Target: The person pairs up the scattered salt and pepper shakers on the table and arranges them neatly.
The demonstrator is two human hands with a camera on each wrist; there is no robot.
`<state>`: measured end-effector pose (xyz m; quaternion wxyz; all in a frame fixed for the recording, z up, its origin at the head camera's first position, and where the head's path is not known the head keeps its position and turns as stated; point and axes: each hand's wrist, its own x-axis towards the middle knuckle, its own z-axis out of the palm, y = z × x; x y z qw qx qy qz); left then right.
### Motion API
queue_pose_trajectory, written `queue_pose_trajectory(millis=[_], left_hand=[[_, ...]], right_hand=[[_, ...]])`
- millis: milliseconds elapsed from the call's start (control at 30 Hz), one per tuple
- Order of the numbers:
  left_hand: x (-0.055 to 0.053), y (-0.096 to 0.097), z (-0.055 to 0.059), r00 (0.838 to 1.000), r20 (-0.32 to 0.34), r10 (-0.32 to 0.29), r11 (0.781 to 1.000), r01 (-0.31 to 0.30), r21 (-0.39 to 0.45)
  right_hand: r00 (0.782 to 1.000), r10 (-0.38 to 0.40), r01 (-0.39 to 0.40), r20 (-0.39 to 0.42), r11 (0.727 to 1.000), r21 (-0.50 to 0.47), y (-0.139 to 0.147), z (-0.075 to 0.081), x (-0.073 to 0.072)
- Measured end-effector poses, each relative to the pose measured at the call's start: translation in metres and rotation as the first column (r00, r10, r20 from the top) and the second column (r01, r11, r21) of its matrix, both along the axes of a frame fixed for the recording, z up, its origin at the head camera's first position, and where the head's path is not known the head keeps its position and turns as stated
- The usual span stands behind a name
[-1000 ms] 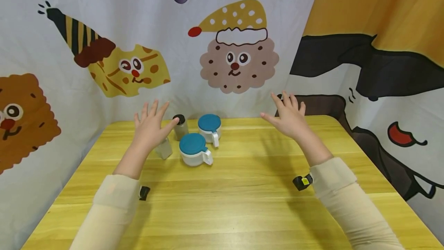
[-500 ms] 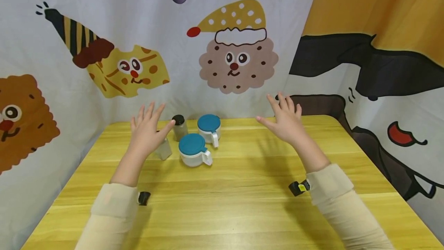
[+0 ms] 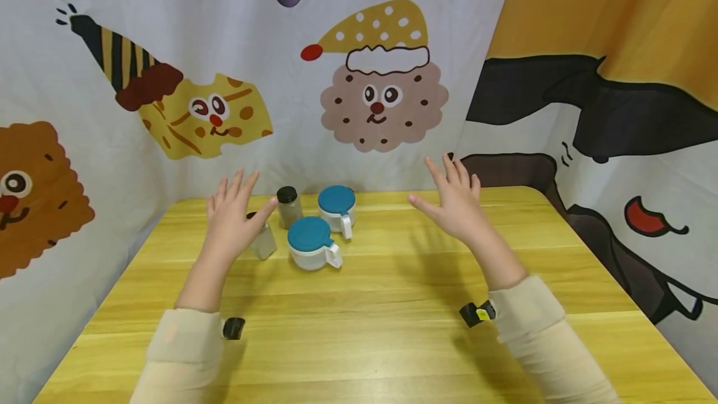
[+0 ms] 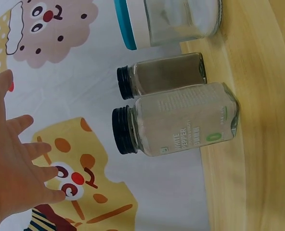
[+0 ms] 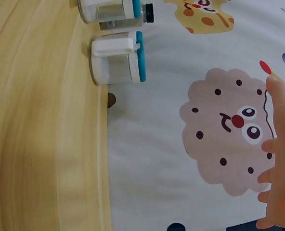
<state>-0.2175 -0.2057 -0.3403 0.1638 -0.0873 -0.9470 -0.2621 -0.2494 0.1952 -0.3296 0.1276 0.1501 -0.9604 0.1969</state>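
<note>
On table (image 3: 359, 341): two jars (image 3: 310, 235), apparently two bottles (image 4: 183, 120).

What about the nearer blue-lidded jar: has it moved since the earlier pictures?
No, in no direction: in the head view, the nearer blue-lidded jar keeps its place against the far edge of the table.

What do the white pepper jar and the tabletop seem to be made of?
White pepper jar: clear, glossy, probably glass; pale contents show through and edges shine. Tabletop: wood or wood-look laminate, slightly shiny; it shows grain streaks and soft reflection.
</note>
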Motion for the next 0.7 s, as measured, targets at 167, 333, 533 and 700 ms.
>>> queue_pose_trajectory(millis=[167, 333, 533, 700], left_hand=[[0.003, -0.001, -0.003, 1.000, -0.018, -0.005, 0.999, 0.005, 0.033], [0.006, -0.001, -0.006, 0.999, -0.045, -0.001, 0.997, 0.004, 0.072], [0.007, -0.002, -0.011, 0.998, -0.066, -0.007, 0.994, 0.014, 0.112], [0.008, -0.004, -0.017, 0.998, -0.068, 0.003, 0.990, 0.006, 0.144]], right_hand=[[1.000, 0.008, -0.009, -0.018, 1.000, -0.030, -0.004, -0.004, 0.005], [0.999, 0.023, -0.026, -0.041, 0.998, -0.064, -0.010, -0.009, 0.010], [0.998, 0.039, -0.044, -0.047, 0.994, -0.097, -0.017, -0.015, 0.016], [0.997, 0.054, -0.060, -0.049, 0.990, -0.130, -0.023, -0.020, 0.020]])
